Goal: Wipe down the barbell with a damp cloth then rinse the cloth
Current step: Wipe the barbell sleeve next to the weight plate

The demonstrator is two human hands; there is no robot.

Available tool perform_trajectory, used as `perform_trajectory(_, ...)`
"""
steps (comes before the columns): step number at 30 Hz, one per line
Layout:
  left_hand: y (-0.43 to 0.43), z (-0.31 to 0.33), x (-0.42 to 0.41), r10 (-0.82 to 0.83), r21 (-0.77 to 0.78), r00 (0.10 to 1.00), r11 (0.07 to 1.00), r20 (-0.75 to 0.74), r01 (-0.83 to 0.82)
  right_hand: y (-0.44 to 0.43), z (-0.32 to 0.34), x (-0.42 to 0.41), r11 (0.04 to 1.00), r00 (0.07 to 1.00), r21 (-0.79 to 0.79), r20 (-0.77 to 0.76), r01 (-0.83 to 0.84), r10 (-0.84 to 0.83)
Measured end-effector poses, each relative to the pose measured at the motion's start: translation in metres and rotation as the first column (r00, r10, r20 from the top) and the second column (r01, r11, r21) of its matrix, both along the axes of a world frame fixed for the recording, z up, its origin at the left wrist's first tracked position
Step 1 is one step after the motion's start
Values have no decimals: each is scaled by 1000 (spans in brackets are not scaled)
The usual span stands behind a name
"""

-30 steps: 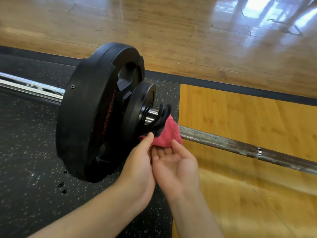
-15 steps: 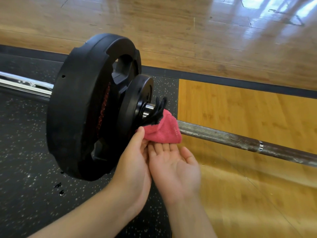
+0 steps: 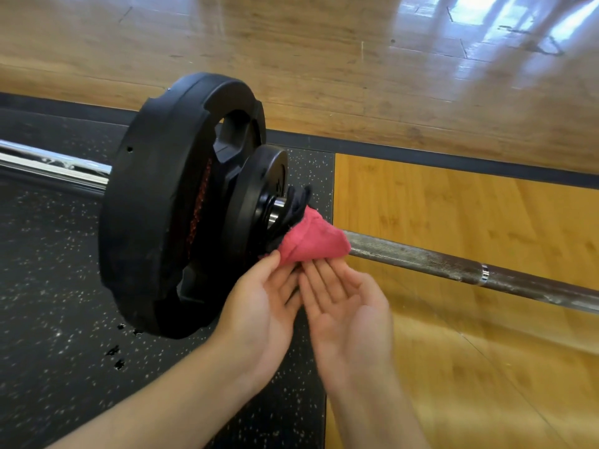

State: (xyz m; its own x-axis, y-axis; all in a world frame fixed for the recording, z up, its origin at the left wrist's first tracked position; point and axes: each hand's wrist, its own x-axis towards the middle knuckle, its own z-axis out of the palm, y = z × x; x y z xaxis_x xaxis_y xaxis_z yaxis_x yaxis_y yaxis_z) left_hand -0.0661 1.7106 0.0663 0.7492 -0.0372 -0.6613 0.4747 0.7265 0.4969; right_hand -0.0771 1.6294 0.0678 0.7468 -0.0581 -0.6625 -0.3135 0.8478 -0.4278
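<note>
The barbell's grey knurled bar [image 3: 421, 257] runs right from a large black plate [image 3: 155, 205] and a small black plate [image 3: 256, 196]. A pink cloth [image 3: 311, 241] is draped over the bar right beside the black collar [image 3: 296, 205]. My left hand [image 3: 259, 306] pinches the cloth's lower left edge with its thumb on the front. Beside it, my right hand [image 3: 350, 312] lies palm up with straight fingers, its fingertips touching the cloth's lower edge and its thumb off the cloth.
The chrome sleeve [image 3: 48, 163] sticks out left of the plates. The plates stand on a black speckled rubber mat [image 3: 48, 303] with dark wet spots. A yellow wooden platform [image 3: 470, 205] lies under the bar; shiny wood floor [image 3: 324, 59] lies beyond.
My right thumb has come off the cloth and the right hand has opened below it. The left hand stays at the cloth's lower left edge. The cloth sits on the same spot.
</note>
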Motion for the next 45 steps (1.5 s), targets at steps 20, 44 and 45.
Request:
perform_trajectory(20,7,24,-20,-40,-87,995,995,91,48,-28,20,44,622,832,-754,197,-210,519)
perform_trajectory(44,-1,-1,0,5,-147,999,989,-45,-11,17,3,75,-363,721,-932,-262,-16,642)
perform_trajectory(45,-1,0,2,11,-147,998,989,-61,-20,16,5,74,-340,725,-940,-257,-34,639)
